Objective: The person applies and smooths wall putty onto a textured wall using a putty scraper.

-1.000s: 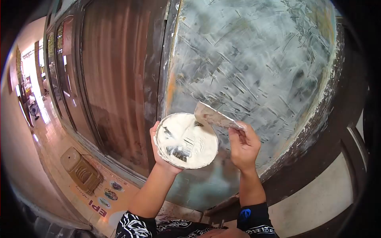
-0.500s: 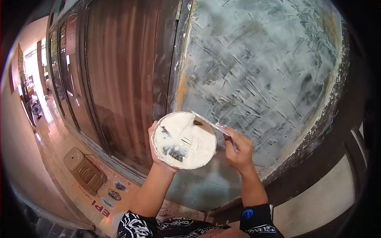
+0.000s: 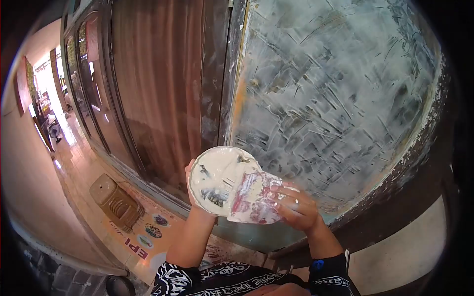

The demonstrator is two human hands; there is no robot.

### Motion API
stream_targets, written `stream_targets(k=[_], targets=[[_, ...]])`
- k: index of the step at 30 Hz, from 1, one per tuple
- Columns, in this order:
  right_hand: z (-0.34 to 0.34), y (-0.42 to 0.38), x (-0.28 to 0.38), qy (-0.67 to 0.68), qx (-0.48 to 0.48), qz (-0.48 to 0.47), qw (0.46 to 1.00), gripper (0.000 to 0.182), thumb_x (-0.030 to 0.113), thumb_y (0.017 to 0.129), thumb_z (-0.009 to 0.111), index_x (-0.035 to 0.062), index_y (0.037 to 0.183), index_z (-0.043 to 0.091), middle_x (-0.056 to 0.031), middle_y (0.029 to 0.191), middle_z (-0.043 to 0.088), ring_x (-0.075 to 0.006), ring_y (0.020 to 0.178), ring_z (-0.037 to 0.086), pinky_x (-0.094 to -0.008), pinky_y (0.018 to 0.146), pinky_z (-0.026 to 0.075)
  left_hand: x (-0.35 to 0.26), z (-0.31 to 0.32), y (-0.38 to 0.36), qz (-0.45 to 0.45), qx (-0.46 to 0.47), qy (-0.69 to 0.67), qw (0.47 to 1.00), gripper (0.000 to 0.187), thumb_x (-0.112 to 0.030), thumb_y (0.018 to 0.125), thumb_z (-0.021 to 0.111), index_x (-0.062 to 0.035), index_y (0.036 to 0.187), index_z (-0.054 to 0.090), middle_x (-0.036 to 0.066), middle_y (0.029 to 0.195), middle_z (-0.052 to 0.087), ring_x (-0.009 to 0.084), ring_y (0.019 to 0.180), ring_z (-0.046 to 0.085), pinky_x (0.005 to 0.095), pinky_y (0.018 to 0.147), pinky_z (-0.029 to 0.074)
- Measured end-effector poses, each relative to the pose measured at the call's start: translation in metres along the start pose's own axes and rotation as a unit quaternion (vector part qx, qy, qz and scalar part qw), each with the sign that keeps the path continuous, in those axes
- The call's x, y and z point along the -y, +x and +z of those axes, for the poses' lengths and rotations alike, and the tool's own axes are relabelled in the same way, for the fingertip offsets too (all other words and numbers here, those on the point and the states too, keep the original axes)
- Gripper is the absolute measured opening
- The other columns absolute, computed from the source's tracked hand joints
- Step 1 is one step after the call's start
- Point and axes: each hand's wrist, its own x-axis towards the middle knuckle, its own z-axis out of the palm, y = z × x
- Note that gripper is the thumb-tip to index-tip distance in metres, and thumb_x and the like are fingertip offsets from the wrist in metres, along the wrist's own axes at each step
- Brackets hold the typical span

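Flat spreader [image 3: 253,198], gripped along its outer edge by right hand [image 3: 296,209], overlaps round container's [image 3: 193,197] right rim; left hand [image 3: 189,169] clasps left rim; putty [image 3: 210,170] exposed leftward.

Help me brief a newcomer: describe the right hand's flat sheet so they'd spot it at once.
Find the large, streaked grey panel; by its lower left is a round container of creamy white paste. Overlapping the container's right side, held by the right hand, is the thin, flat sheet, set apart by pinkish patches amid white smears.
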Motion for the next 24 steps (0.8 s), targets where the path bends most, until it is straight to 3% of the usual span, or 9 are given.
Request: stream_targets(k=[7,13,15,18,19,20,22,23,24], targets=[[0.005,-0.011,-0.008,-0.042,-0.04,0.023,0.998,0.018,0.002,0.078,0.07,0.0018,0.096,0.065,-0.0158,0.1,0.072,-0.0367,0.099,0.07,-0.0519,0.089,0.054,0.009,-0.01,0.001,-0.049,0.059,-0.067,0.995,0.065,-0.052,0.097,0.04,0.0006,0.134,0.056,0.02,0.134,0.059,0.0397,0.121,0.057,0.052,0.106,0.045],[0.005,-0.017,-0.008,-0.068,-0.039,0.023,0.997,0.018,0.003,0.077,0.071,0.0019,0.095,0.066,-0.0157,0.099,0.072,-0.0357,0.097,0.07,-0.0518,0.09,0.053,0.01,-0.027,-0.001,-0.041,0.021,-0.046,0.998,0.062,-0.052,0.097,0.044,-0.0023,0.131,0.059,0.018,0.133,0.061,0.039,0.12,0.059,0.0532,0.104,0.047],[0.003,-0.018,-0.01,-0.091,-0.047,0.047,0.994,0.029,-0.004,0.077,0.063,0.0048,0.105,0.063,-0.0146,0.107,0.072,-0.0364,0.1,0.069,-0.0531,0.092,0.052,0.008,-0.027,-0.003,-0.04,0.019,-0.053,0.998,0.066,-0.056,0.094,0.047,-0.0032,0.133,0.057,0.02,0.134,0.059,0.0394,0.119,0.059,0.0541,0.103,0.048],[0.002,-0.025,-0.018,-0.108,-0.061,0.096,0.988,0.037,-0.011,0.072,0.057,0.0023,0.105,0.064,-0.0169,0.108,0.071,-0.0363,0.1,0.069,-0.0515,0.094,0.052,0.005,-0.024,-0.003,-0.023,-0.046,0.022,0.998,0.066,-0.053,0.096,0.042,-0.0002,0.132,0.058,0.02,0.132,0.061,0.0402,0.117,0.06,0.0532,0.102,0.048],[0.002,-0.021,-0.019,-0.133,-0.063,0.113,0.983,0.042,-0.015,0.068,0.052,-0.0001,0.105,0.064,-0.0195,0.104,0.07,-0.0386,0.099,0.067,-0.0457,0.094,0.052,0.005,-0.023,-0.004,-0.023,-0.047,0.021,0.998,0.066,-0.053,0.096,0.042,-0.0002,0.132,0.058,0.02,0.132,0.061,0.0402,0.117,0.06,0.0532,0.102,0.048],[0.006,-0.02,-0.02,-0.132,-0.062,0.114,0.983,0.042,-0.015,0.068,0.052,-0.0001,0.105,0.064,-0.0195,0.104,0.07,-0.0386,0.099,0.067,-0.0457,0.094,0.052,0.005,-0.021,-0.004,-0.032,-0.047,0.022,0.998,0.068,-0.055,0.094,0.044,-0.0009,0.133,0.056,0.021,0.133,0.059,0.042,0.118,0.059,0.0559,0.101,0.047],[0.015,-0.024,-0.025,-0.128,-0.162,0.248,0.947,0.035,-0.019,0.07,0.051,-0.0023,0.098,0.066,-0.0191,0.101,0.07,-0.0387,0.099,0.067,-0.0388,0.09,0.053,0.006,-0.017,-0.005,-0.049,-0.046,0.024,0.997,0.074,-0.06,0.09,0.046,-0.0022,0.135,0.054,0.023,0.136,0.056,0.0457,0.12,0.055,0.0612,0.099,0.045],[0.022,-0.033,-0.029,-0.088,-0.199,0.289,0.932,0.032,-0.018,0.079,0.049,-0.0022,0.103,0.062,-0.0163,0.102,0.069,-0.0332,0.093,0.067,-0.0325,0.086,0.053,0.005,-0.014,-0.004,-0.057,-0.044,0.025,0.997,0.077,-0.062,0.088,0.047,-0.0029,0.137,0.053,0.024,0.137,0.054,0.0475,0.121,0.054,0.0638,0.099,0.044],[0.026,-0.039,-0.033,-0.087,-0.198,0.289,0.933,0.032,-0.018,0.079,0.049,-0.0022,0.103,0.062,-0.0163,0.102,0.069,-0.0332,0.093,0.067,-0.0325,0.086,0.053,0.005,-0.011,-0.004,-0.065,-0.043,0.026,0.997,0.08,-0.064,0.086,0.049,-0.0035,0.138,0.052,0.025,0.138,0.052,0.0494,0.122,0.052,0.0664,0.098,0.043]])
